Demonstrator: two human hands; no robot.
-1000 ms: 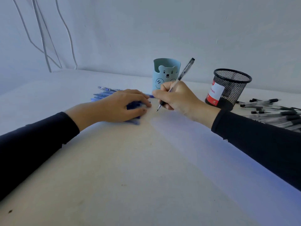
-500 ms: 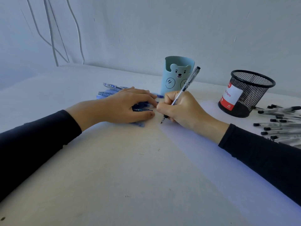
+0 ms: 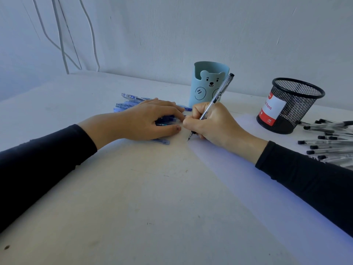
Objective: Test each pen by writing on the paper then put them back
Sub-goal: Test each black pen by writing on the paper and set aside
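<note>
Table (image 3: 133,207): bears all items. Paper (image 3: 238,169) lies on its right half, under the right forearm.

Left hand (image 3: 145,121): fingers straight, lying flat on a heap of blue pens (image 3: 126,106), grasping nothing.

Right hand (image 3: 214,125): clenched round a clear pen (image 3: 219,94) in a writing grip. The barrel slants up and away towards the cup. The nib sits at the paper's near-left edge, and contact cannot be confirmed. No ink mark is visible.

Step in hand, as judged: test stroke with this pen.

Recommendations:
- Move the nib further onto the sheet, since a stroke at the edge may run onto the table.
- Use light, even pressure and a short line or loop, enough to show ink flow.
- The sheet is pinned only by the forearm. The left hand would serve better pressing the paper than the blue pens.

Mesh pot (image 3: 298,104): black, labelled, upright at the far right. No pen shows above its rim or through its mesh. Black-capped pens (image 3: 328,146) lie loose on the table beside it. This is judged the likely home for the pen in hand.

Cup (image 3: 202,88): teal, bear face, upright behind the hands. No pen shows in it, and its floor is hidden.
</note>
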